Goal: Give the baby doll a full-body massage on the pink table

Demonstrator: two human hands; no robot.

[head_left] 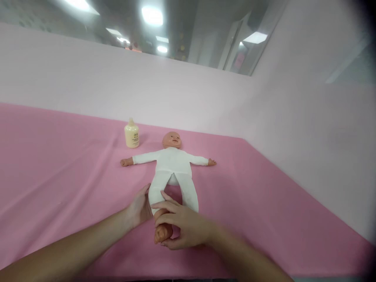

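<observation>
Where our two hands meet, near the front edge of the pink cloth (58,176), we list first the baby doll (172,164): it lies on its back, arms spread to either side, head toward the far wall, dressed in a white one-piece suit. One leg of the doll, the one toward our left, ends in a bare foot (163,232), and this foot is the part in hand.

Right hand (188,227): fingers curled loosely round the foot and ankle, thumb below, fingertips over the top; a closed hold on the foot.

Left hand (141,209): fingers held together and nearly straight, laid flat against the outer side of the same white-clad leg; touching, not clasping.

State of the work, as we judge it: the suit is on over body, arms and both legs, and nothing has been taken off or opened. The other foot is hidden behind our right hand.

Further out: a cream bottle (132,134) with a narrow cap stands upright beyond the doll's arm on our left, near its head and clear of both hands.

Surround: a pale pink wall (88,78) behind.
</observation>
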